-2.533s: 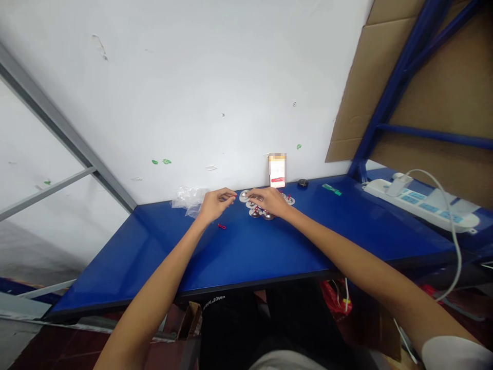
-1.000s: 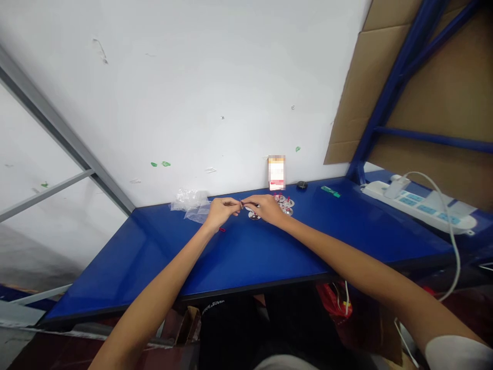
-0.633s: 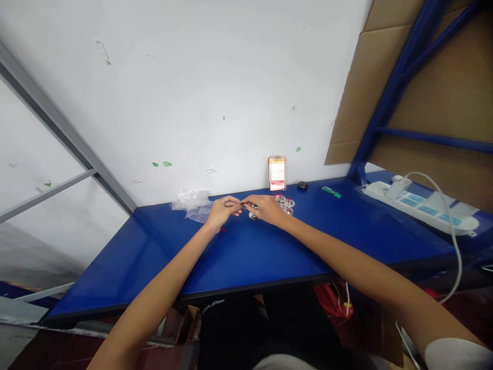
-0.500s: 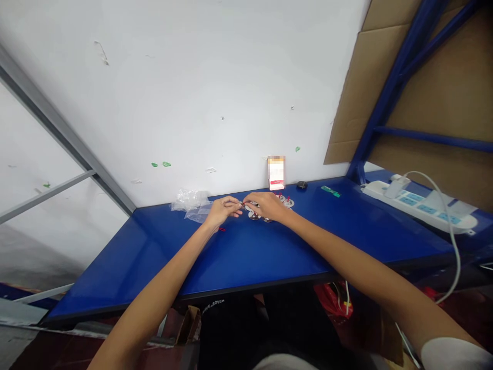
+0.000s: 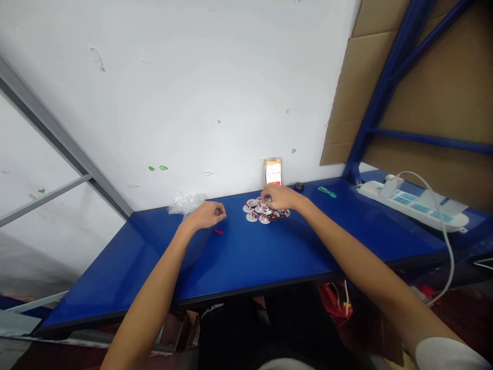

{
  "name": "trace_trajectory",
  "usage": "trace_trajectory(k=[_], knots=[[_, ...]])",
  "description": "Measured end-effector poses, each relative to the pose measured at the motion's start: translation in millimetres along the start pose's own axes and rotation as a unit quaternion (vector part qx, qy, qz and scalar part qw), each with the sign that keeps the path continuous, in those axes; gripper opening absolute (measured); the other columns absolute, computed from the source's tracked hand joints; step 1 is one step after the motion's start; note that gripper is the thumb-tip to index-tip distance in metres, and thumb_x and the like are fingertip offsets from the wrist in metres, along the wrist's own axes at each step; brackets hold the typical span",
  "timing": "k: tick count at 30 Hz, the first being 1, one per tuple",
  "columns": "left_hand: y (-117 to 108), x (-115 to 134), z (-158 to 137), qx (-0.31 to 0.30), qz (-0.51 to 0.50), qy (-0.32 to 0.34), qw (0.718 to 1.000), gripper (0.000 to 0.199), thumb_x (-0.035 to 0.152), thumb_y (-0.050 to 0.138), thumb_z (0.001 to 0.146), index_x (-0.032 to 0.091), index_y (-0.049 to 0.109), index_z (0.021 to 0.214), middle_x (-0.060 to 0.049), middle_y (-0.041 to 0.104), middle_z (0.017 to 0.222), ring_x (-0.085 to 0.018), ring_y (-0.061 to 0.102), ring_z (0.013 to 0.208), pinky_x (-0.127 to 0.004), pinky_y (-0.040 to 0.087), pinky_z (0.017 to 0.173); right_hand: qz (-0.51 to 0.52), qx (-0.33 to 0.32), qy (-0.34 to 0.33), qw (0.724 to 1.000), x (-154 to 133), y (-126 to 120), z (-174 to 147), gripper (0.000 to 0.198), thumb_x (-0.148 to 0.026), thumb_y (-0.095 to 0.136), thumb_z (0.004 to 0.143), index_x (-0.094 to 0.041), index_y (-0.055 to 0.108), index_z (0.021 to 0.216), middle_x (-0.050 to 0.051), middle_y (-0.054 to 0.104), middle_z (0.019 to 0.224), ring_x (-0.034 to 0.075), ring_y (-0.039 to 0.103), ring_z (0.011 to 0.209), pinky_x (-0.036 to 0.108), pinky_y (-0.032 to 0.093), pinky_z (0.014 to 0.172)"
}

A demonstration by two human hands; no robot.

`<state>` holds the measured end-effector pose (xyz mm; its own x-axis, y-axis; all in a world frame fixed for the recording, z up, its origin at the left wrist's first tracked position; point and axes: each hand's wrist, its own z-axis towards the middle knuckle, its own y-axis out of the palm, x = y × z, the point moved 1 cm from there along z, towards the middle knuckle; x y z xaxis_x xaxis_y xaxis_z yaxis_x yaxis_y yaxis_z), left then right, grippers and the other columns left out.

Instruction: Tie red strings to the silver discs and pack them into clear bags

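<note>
My right hand is over a pile of small shiny metal discs with red cord loops, like finger cymbals. Its fingertips are pinched at the top of the pile, on one of the discs; the fingers partly hide it. To the left, my left hand hovers above the blue table with its fingers loosely curved and apart, and nothing shows in it. Just below that hand lies a loose red cord loop. Behind it, a clear plastic bag rests partly hidden.
A lit phone leans against the white wall behind the pile. A small black round object and a green item lie right of it. A white power strip with a plugged-in cable stands at the right.
My hands, together before at the pile's left edge, have parted. The left moved left and down; the right shifted to the pile's top, uncovering more discs. The view has shifted slightly.
</note>
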<state>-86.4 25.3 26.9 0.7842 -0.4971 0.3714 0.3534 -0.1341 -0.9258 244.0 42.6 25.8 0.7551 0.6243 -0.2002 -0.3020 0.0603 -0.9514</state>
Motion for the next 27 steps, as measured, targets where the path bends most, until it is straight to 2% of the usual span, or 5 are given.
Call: trace_trajectory(k=[4,7,11,16,27], knots=[[-12,0,-12,-0.157,-0.004,0.003,0.988,0.024,0.035,0.075,0.078,0.023,0.080,0.099,-0.004,0.078,0.094,-0.022,0.071,0.085,-0.029,0.050,0.074,-0.009,0.065,-0.007,0.998,-18,14,5,0.021,-0.025,0.056,0.101,-0.018,0.075,0.105,0.011,0.070,0.110,0.024,0.063,0.104,0.031,0.045,0.084],[-12,-1,-14,-0.199,0.001,-0.026,0.980,0.032,0.034,0.081,0.071,0.025,0.080,0.102,-0.003,0.077,0.093,-0.022,0.071,0.084,-0.028,0.048,0.072,-0.059,0.060,-0.027,0.996,-29,35,13,0.025,-0.030,0.059,0.103,-0.015,0.075,0.115,0.015,0.071,0.115,0.027,0.063,0.111,0.033,0.046,0.093],[-6,-4,-10,-0.201,-0.015,-0.040,0.979,0.023,0.031,0.083,0.067,0.024,0.081,0.089,-0.001,0.076,0.081,-0.020,0.070,0.075,-0.026,0.046,0.065,-0.105,0.025,-0.003,0.994,-31,54,22,0.018,-0.023,0.064,0.099,-0.016,0.079,0.106,0.016,0.074,0.111,0.029,0.066,0.110,0.034,0.048,0.091],[0,-10,-6,-0.182,-0.080,-0.001,0.980,0.007,0.026,0.081,0.065,0.027,0.080,0.072,0.000,0.075,0.069,-0.020,0.070,0.065,-0.026,0.047,0.059,-0.070,0.079,0.013,0.994,-23,57,25,0.012,-0.018,0.070,0.095,-0.020,0.081,0.092,0.014,0.077,0.099,0.028,0.070,0.103,0.032,0.050,0.088],[0,1,-5,-0.090,-0.164,0.044,0.981,0.008,0.025,0.076,0.072,0.022,0.072,0.078,0.000,0.073,0.071,-0.017,0.066,0.063,-0.025,0.046,0.059,-0.098,0.113,-0.003,0.989,-6,58,29,0.016,-0.012,0.064,0.096,-0.015,0.079,0.099,0.014,0.076,0.100,0.026,0.067,0.095,0.034,0.047,0.087]])
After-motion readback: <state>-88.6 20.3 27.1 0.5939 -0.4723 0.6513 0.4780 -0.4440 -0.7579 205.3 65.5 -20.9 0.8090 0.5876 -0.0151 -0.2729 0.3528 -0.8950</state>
